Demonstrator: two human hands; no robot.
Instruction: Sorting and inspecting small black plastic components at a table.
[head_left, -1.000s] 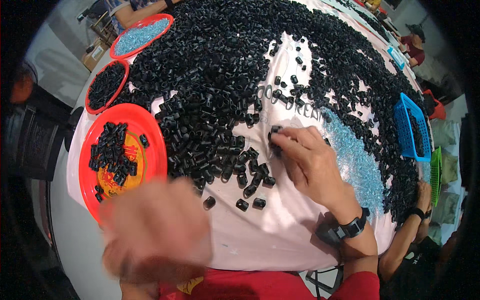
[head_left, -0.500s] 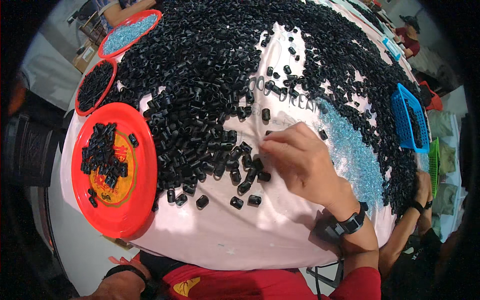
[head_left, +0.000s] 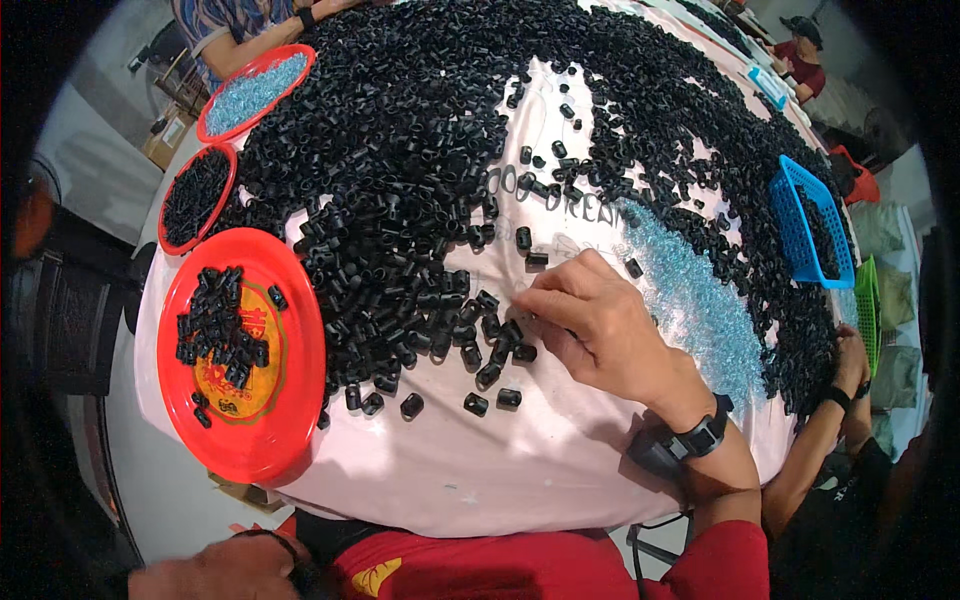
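The person wears a red shirt (head_left: 510, 570) with a yellow emblem (head_left: 377, 577) at the lower middle of the frame; its red sleeve (head_left: 722, 565) shows at lower right. The bare right hand (head_left: 597, 325) has a wide black strap (head_left: 707, 430) around the wrist; the bare left hand (head_left: 215, 574), lower left, a dark band (head_left: 283, 546).

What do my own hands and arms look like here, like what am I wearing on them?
Your right hand is ungloved, with a black strap and a boxy dark unit at the wrist; a red sleeve ends higher up that arm. Your left hand, blurred, looks ungloved, with a dark band at its wrist.
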